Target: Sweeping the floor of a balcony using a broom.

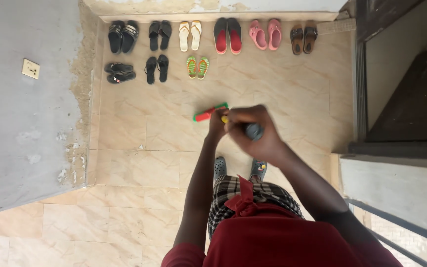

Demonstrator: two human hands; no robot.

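Observation:
My two hands meet in front of me over the beige tiled floor. My left hand grips a small slipper with a green edge, a red sole and a bit of yellow; it sticks out to the left. My right hand is closed around a dark grey rounded object, pressed against the left hand; what that object is I cannot tell. Below the hands I see my own feet in grey clogs and my checked skirt.
Pairs of footwear line the far wall: black sandals, black flip-flops, white flip-flops, red-lined slippers, pink clogs, brown sandals. A second row holds black pairs and small green-orange flip-flops. A doorway is on the right.

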